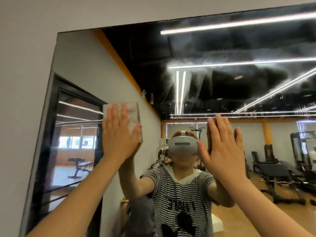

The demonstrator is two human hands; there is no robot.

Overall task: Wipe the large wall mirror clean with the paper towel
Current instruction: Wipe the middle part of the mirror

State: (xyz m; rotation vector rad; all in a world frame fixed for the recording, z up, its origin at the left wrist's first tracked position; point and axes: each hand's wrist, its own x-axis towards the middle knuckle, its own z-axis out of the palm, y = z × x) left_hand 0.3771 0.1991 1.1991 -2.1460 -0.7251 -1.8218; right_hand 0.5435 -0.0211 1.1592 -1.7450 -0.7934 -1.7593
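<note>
Paper towel: mostly hidden beneath left hand. Mirror: right and bottom edges cut off by frame. Both forearms: cut off at lower frame edge.

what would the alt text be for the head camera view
A person's left hand presses a folded paper towel flat against a large wall mirror, right hand flat on the glass beside it; hazy streaks cross the upper mirror.
</note>
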